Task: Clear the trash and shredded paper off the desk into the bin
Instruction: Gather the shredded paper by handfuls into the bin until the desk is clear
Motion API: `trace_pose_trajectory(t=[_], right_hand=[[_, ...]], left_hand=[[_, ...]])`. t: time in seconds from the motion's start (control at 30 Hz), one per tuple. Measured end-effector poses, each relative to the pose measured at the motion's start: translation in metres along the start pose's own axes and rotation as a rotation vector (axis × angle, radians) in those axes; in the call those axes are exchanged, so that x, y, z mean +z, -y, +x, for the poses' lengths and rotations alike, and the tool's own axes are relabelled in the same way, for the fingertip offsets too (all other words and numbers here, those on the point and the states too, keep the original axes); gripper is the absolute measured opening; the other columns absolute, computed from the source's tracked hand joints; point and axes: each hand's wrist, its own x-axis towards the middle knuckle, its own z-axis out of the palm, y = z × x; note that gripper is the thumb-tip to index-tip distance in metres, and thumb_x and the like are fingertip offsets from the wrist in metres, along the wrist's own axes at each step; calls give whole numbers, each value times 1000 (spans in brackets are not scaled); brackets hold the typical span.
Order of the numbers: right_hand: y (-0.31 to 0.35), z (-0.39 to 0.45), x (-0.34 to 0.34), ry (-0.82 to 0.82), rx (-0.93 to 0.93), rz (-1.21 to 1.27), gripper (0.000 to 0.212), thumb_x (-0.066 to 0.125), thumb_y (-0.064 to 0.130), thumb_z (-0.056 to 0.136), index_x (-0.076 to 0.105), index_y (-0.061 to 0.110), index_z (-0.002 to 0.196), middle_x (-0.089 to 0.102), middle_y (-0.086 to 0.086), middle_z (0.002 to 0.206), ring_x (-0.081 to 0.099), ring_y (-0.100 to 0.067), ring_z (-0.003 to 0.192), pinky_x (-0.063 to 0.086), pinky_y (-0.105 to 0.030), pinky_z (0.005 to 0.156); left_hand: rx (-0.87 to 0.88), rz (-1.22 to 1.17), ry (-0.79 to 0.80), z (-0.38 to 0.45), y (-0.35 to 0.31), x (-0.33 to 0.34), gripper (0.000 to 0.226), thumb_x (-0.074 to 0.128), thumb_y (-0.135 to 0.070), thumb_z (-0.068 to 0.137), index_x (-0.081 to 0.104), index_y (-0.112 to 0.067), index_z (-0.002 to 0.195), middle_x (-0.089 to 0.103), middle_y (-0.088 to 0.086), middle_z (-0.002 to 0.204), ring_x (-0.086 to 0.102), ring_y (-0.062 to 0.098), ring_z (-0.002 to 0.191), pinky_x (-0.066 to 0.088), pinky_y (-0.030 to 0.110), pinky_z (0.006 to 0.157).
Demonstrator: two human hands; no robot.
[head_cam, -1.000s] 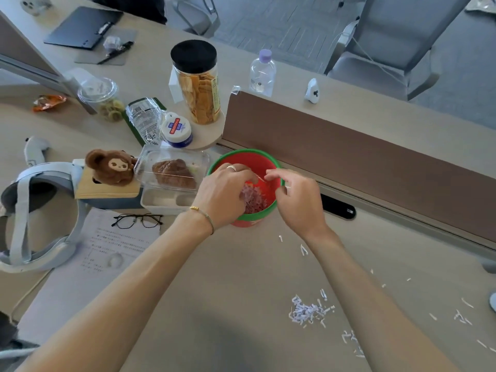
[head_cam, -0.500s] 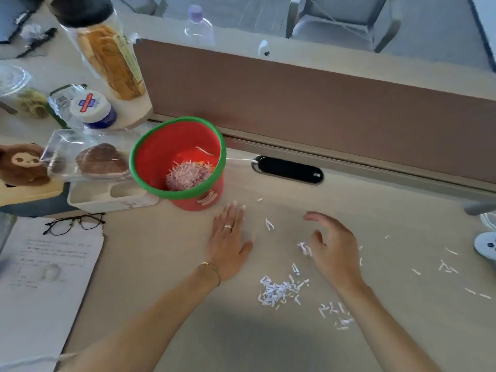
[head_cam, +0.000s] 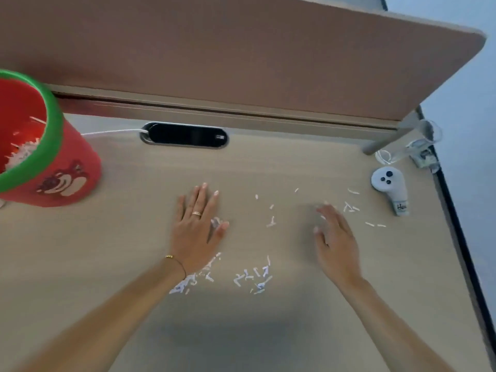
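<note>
The left hand (head_cam: pixel 197 226) lies palm down on the pale wooden desk (head_cam: pixel 134 237), fingers straight and slightly spread, a thin gold ring on one finger and a fine bracelet at the wrist; a few white scraps peek out beside its thumb and more lie half under the wrist. The right hand (head_cam: pixel 335 237) hovers low over the desk or just touches it, which one I cannot tell, with fingers relaxed and loosely spread, holding nothing; its fingertips are blurred. The white shredded paper strips (head_cam: pixel 255 277) are scattered across the desk: one loose cluster sits between the two forearms, a thinner trail runs between the hands, and a few stray pieces lie beyond the right hand's fingertips. The red round bin with a green rim and a bear picture on its side (head_cam: pixel 61 167) stands at the left edge of the view, well apart from both hands, with a heap of shreds already inside. Behind the hands a black oval cable port (head_cam: pixel 185 135) is set into the desk below a brown divider panel (head_cam: pixel 241 55). A white handheld controller (head_cam: pixel 389 186) lies near the desk's right edge, beside a clear glass (head_cam: pixel 418 146).
</note>
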Motion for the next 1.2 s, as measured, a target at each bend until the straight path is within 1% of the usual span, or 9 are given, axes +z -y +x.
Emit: trace_pose_trajectory(t=[0.1,0.2,0.33,0.43,0.63,0.8,0.87,1.07,1.2], right_hand=[[-32,13,-2,-32,10,-60,53,56,11,97,44,15,148,31,-8,163,25,-28,152,19,-38,124],[-64,34,-6,-8,70,-112,60,42,32,99,32,16,156,18,-11,168,14,-32,155,15,-46,124],[-100,54,-5,20,108,-192,67,29,46,101,21,17,161,14,-13,170,14,-32,156,12,-52,125],[-90,60,6,16,132,-245,70,26,51,100,17,19,163,15,-11,170,11,-33,157,10,-54,125],[-3,41,58,134,-202,-235,70,24,54,102,17,19,163,9,-9,171,3,-33,158,7,-56,125],[17,3,64,207,-518,-209,68,37,49,103,21,19,162,13,-6,171,4,-26,158,11,-55,125],[-10,1,44,149,-446,-170,66,38,45,103,22,19,162,13,-6,171,5,-25,158,10,-54,126],[-127,-2,-29,13,15,-206,65,27,46,105,14,21,163,4,-5,172,2,-25,159,4,-45,127],[-151,1,-28,42,105,-219,71,20,51,103,6,14,163,2,-6,172,0,-24,159,8,-50,127]], left_hand=[[147,-44,105,-20,-33,8,71,19,-58,103,20,-17,161,10,7,169,3,22,157,9,53,124],[264,-73,165,-34,-52,9,70,18,-59,103,12,-20,162,5,-1,170,0,17,157,10,49,124],[218,-143,98,-34,-52,-2,68,27,-52,103,16,-18,161,10,-4,169,5,15,156,7,44,125],[103,-160,42,-27,-37,-9,68,30,-50,102,21,-16,160,14,-2,169,7,15,156,7,44,126],[-63,-94,21,-9,-18,-7,70,27,-52,100,21,-17,160,14,2,168,1,11,156,3,40,127],[-27,-45,36,31,-36,4,73,21,-58,100,18,-17,161,10,1,169,-2,11,156,3,46,127],[27,-20,46,52,-53,14,74,19,-59,100,16,-18,161,8,1,169,-4,11,156,2,46,127],[194,47,96,72,-120,48,73,13,-61,101,20,-19,161,7,6,169,-3,19,157,2,49,126],[410,42,202,38,-142,54,70,15,-58,104,25,-18,160,8,5,169,1,20,157,9,51,125]])
